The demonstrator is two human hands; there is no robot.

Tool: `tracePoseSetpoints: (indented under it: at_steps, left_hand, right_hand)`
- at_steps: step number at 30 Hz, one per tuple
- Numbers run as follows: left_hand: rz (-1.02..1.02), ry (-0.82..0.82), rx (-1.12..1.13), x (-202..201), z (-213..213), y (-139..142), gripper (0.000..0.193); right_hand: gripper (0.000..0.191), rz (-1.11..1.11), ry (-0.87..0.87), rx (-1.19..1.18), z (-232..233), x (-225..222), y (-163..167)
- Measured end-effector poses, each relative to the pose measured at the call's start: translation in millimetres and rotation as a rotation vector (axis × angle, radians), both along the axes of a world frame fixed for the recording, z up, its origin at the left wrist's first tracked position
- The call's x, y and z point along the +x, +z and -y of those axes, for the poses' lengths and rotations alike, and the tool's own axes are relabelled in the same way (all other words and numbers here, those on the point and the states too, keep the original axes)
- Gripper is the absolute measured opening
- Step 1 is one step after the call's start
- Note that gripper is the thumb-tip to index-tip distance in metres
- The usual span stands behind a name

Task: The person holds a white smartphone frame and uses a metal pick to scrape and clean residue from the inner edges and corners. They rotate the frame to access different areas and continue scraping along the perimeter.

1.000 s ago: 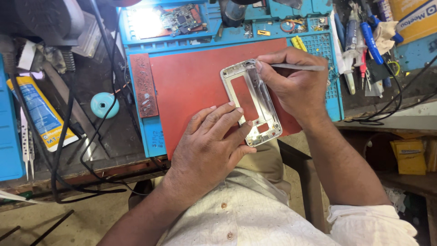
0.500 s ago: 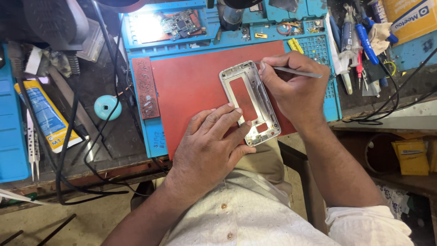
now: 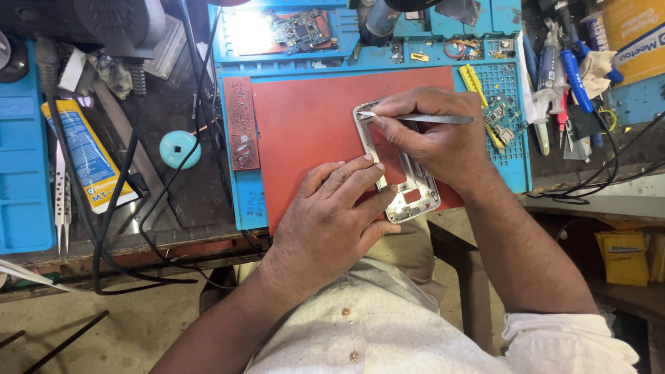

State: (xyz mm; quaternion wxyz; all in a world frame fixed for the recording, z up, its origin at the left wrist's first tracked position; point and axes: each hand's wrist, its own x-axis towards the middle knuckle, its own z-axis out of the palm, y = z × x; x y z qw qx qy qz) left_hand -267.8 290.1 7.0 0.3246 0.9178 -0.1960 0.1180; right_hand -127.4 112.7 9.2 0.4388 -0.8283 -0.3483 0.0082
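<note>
Silver metal phone frame (image 3: pixel 409 197): thin-walled, rectangular, rounded corners, a large window cut in its middle, small cut-outs at its near end. It lies tilted on the smooth red mat (image 3: pixel 312 125), towards the mat's right edge, with its near end at the mat's front edge.

Left hand (image 3: pixel 332 221): palm down on the mat's front edge, fingers spread flat and unclenched, fingertips pressing the frame's left wall. It pins the frame and grasps nothing.

Right hand (image 3: pixel 436 135): fingers pinched round slim grey metal tweezers (image 3: pixel 422 118), held like a pen. The pointed tip meets the frame's far left corner. The hand covers most of the frame's right wall.

The red mat sits inside a blue work tray (image 3: pixel 516 156) with moulded compartments and a gridded right side. A dark, rough rectangular block (image 3: pixel 241 123) lies along the mat's left edge. A green circuit board (image 3: pixel 298 29) sits under bright light at the tray's far edge. Left of the tray, on the dark bench: a round pale-blue disc (image 3: pixel 180 149), black cables (image 3: pixel 118 201), a yellow-and-blue tube (image 3: pixel 90 156).

Versus 0.5 s ago: tweezers' tip has shifted from the frame's far right corner to its far left corner; right hand now reaches further across the frame. Left hand and frame unchanged in place.
</note>
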Motion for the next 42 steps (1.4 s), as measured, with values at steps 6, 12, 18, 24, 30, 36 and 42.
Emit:
tracePoseSetpoints:
  at_steps: [6,12,18,24,30,36,42]
  left_hand:
    - [-0.007,-0.005,0.013,2.8,-4.2,-1.0,0.047]
    - [0.003,-0.005,0.035,3.8,-7.7,-2.2,0.047]
    - [0.018,0.006,0.039,4.5,-2.2,-4.3,0.047]
    - [0.016,0.013,0.043,5.9,11.6,3.7,0.047]
    - [-0.008,0.009,0.052,10.0,26.8,12.9,0.049]
    - [-0.047,0.006,0.064,10.2,41.5,10.9,0.049]
    - [-0.059,0.016,0.066,6.1,50.1,13.3,0.049]
  right_hand:
    - [0.013,-0.03,0.004,-0.002,-6.4,3.8,-1.5]
    - [0.012,0.002,0.007,0.001,-10.8,4.8,-3.8]
    - [0.009,0.036,-0.07,-0.002,-10.7,3.4,-5.0]
    - [0.01,0.013,-0.139,0.024,1.6,0.2,-0.5]
    - [0.01,-0.019,-0.244,0.072,28.9,6.0,4.2]
    - [0.013,-0.081,-0.284,0.148,50.2,6.2,-2.5]
    - [0.011,0.01,-0.313,0.105,57.1,0.5,-2.2]
